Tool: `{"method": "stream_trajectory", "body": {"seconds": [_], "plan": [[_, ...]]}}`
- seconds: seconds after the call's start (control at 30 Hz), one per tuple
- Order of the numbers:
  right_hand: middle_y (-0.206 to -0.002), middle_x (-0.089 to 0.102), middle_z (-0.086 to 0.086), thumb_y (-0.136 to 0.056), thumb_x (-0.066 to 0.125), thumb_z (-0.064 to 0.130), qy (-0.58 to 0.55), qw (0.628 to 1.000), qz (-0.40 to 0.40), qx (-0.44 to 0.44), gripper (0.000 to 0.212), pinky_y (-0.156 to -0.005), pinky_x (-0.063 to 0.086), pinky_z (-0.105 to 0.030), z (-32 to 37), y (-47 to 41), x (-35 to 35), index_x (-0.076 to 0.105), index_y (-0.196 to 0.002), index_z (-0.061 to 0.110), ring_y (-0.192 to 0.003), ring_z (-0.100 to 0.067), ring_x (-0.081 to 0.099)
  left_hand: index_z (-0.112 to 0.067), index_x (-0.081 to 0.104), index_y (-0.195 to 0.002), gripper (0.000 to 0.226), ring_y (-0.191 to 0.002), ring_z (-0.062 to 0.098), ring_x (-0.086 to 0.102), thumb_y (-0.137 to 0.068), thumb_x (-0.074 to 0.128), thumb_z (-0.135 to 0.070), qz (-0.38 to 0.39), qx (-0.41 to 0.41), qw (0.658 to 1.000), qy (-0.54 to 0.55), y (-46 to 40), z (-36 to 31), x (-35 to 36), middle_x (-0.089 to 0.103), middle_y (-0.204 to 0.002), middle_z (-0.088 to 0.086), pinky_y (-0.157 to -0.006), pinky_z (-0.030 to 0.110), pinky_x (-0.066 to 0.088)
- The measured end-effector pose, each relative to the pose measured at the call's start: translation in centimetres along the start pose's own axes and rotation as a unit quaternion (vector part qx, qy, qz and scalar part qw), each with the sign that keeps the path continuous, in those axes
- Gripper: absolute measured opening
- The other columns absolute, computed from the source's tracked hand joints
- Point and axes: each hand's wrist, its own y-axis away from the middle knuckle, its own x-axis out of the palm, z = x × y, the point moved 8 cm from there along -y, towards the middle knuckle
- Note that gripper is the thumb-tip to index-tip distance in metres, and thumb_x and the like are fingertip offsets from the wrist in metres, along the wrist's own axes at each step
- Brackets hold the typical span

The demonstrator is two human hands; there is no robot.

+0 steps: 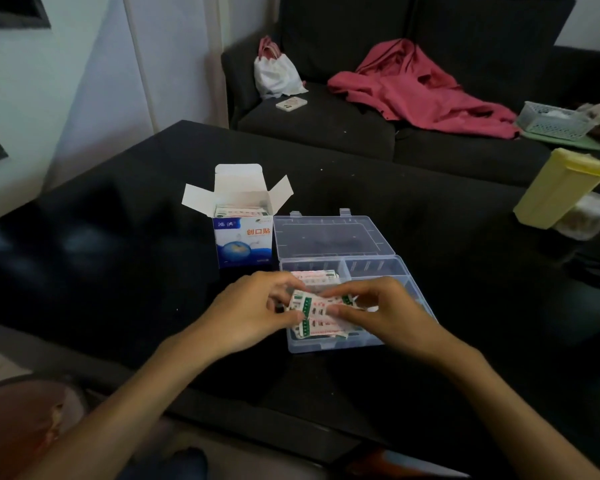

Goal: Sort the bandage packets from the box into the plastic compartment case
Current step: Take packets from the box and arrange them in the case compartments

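Nearest: my left hand (253, 313) and my right hand (378, 311), both over the front half of the clear plastic case (340, 344), fingers and thumbs curled and pinching one small stack of bandage packets (317, 311) between them, left hand at the stack's left end, right hand at its right end. The stack sits just above the case's front compartment, where more packets lie beneath it; I cannot tell whether the held stack touches them. Next back, same case: a second group of packets (317, 275) in the rear left compartment; the rear right compartment (371, 266) beside it shows only its ribbed wall. Case lid (329, 233), open, lying flat behind the case on the black surface (118, 254). Just left of the lid: the bandage box (241, 242), blue and white, upright, top flaps spread open, packet edges visible inside. Far right on the surface: a pale yellow container (558, 188), tilted. Beyond the surface: a dark sofa (326, 126) carrying a white bag (276, 74), a phone (291, 103), a pink garment (416, 88) and a small mesh basket (551, 121).
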Motion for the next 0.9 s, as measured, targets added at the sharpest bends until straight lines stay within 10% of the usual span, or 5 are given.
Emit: {"method": "stream_trajectory", "body": {"seconds": [0.57,0.9], "plan": [[-0.113,0.065,0.005,-0.075,0.073,0.041,0.199,0.980,-0.017,0.002,0.021,-0.075,0.056,-0.028,-0.5,-1.1,0.7,0.055,-0.083,0.033,-0.094,-0.008,0.062,-0.045,0.056,-0.118,0.026,-0.064,-0.007,0.053,-0.095,0.049,-0.034,0.017,0.034,0.983,-0.180,0.3,-0.7,0.3,0.062,-0.094,-0.023,-0.056,0.012,0.035],[-0.126,0.058,0.002,-0.095,0.050,0.027,0.337,0.936,0.100,0.020,0.030,-0.092,0.049,-0.032,-0.3,-0.3,1.8,0.054,-0.125,0.032,-0.110,-0.015,0.056,-0.039,0.054,-0.128,0.036,-0.090,0.011,0.060,-0.095,0.040,-0.032,0.010,0.089,0.946,-0.312,0.5,-2.2,1.1,0.065,-0.113,-0.006,-0.065,0.025,0.036]]}}
